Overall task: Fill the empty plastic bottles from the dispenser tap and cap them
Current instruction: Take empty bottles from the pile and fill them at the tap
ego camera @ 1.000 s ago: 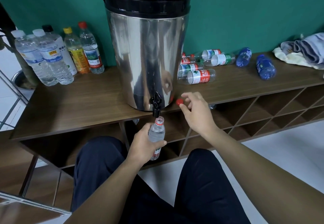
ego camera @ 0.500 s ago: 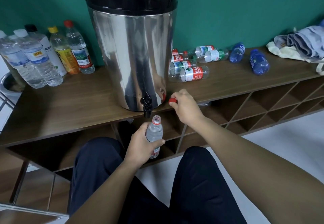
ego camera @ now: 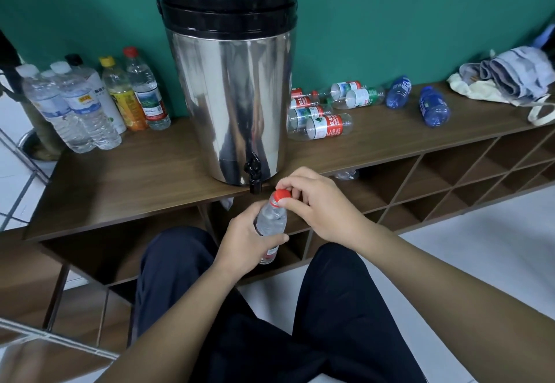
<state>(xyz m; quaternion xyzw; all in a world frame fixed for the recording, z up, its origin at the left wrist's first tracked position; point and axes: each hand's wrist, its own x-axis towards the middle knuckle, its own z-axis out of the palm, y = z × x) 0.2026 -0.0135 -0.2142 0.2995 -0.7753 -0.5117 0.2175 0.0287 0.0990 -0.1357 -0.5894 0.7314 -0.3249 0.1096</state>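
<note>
Now 1 cap [ego camera: 282,194] on btl [ego camera: 271,223]

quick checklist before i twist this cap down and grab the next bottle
1. Red cap on the bottle mouth: ok.
2. Right hand pinching the cap: ok.
3. Left hand gripping the bottle body: ok.
4. Bottle clear of the tap: ok, it sits just below and to the right.
5. Tap not dripping: cannot tell.
6. Cap threaded straight: cannot tell.
</note>
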